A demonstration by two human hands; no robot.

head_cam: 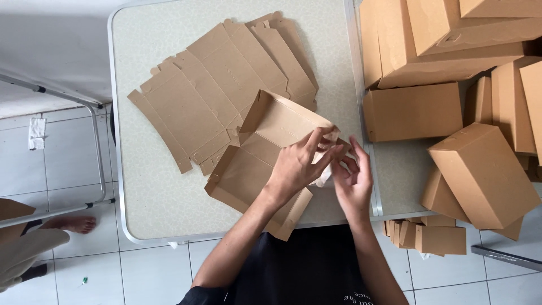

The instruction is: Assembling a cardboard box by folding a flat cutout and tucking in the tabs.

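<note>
Half-folded carton (265, 152) lies open on the table (141, 186), directly before the person, long axis running from lower left to upper right. Both hands work its upper right corner. Left hand (299, 166) lies over the carton wall, fingers spread, tips pinching the flap edge. Right hand (353, 183) sits just beside it, off the carton's right edge, fingers loosely curled; its grip cannot be told. Flat blanks (220, 79) lie behind; finished boxes (485, 175) right.
</note>
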